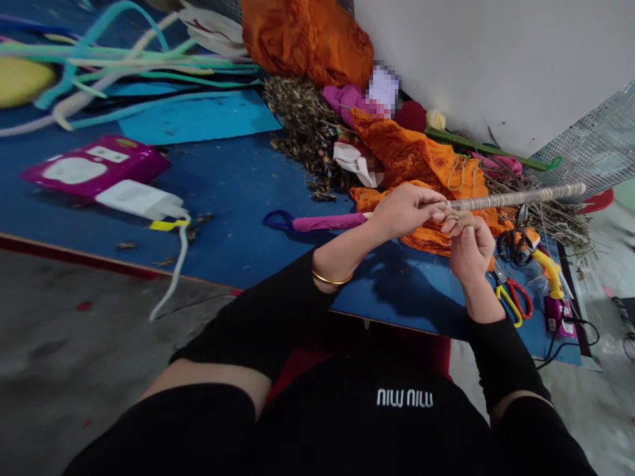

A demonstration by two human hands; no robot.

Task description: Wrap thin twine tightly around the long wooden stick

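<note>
One head-worn camera looks forward and down from close above the near edge of the blue table.

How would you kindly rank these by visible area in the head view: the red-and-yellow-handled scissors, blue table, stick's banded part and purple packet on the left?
1. Blue table
2. Purple packet on the left
3. Stick's banded part, though nearness to the camera may enlarge it
4. Red-and-yellow-handled scissors
</note>
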